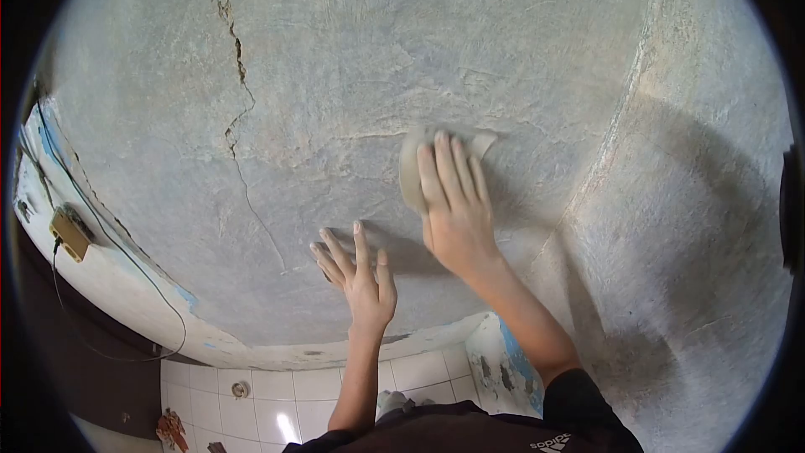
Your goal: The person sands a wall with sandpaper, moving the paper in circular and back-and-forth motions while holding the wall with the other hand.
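Observation:
My right hand [457, 201] presses a pale, bent sheet of sandpaper [411, 172] flat against the rough grey plaster wall [352, 75]. The sheet curls out past the fingers on both sides, and its edges are slightly blurred. Its working face is hidden against the wall. Lower and to the left, my left hand [360, 285] has its fingers spread, the tips at the wall surface, and holds nothing. A raised, uneven ridge of plaster runs across the wall beside the sheet.
A jagged crack [238, 59] runs down the wall at upper left. A yellow socket box [70, 233] with a dangling cable [134, 252] is at far left. Below lies a white tiled floor [314, 386] with a drain [241, 389] and a reddish-brown object [171, 429]. A wall corner stands at right.

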A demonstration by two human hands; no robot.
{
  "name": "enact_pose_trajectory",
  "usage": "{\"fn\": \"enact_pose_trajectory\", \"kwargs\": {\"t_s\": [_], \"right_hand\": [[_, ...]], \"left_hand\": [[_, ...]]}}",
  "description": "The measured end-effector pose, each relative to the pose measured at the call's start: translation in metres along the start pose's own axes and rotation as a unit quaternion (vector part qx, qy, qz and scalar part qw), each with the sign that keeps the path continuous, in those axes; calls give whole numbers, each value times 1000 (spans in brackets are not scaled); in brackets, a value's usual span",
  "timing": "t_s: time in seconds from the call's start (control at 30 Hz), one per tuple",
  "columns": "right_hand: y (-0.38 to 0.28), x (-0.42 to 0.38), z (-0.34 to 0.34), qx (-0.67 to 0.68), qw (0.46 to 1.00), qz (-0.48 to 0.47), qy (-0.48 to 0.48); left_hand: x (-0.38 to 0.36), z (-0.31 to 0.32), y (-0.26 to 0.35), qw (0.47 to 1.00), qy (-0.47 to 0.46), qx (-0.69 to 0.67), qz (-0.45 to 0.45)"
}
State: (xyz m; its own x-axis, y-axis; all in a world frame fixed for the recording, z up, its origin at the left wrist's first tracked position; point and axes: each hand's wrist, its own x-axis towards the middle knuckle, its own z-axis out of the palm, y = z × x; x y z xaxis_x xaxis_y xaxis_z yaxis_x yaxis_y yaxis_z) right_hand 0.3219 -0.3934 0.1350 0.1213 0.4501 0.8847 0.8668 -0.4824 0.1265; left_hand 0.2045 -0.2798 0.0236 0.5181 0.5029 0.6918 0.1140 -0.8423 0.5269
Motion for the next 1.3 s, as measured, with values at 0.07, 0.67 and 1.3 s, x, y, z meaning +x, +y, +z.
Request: {"fn": "enact_pose_trajectory", "kwargs": {"t_s": [0.07,0.67,1.3], "right_hand": [[3,-6,1,-16,1000,-1,-6],[-11,5,0,-33,997,64,-13],[-203,-30,92,108,987,95,-65]], "left_hand": [[1,-1,-1,1000,-7,-18,-4],[-9,-29,-16,992,7,-127,1],[5,-145,-138,1000,12,9,-16]]}}
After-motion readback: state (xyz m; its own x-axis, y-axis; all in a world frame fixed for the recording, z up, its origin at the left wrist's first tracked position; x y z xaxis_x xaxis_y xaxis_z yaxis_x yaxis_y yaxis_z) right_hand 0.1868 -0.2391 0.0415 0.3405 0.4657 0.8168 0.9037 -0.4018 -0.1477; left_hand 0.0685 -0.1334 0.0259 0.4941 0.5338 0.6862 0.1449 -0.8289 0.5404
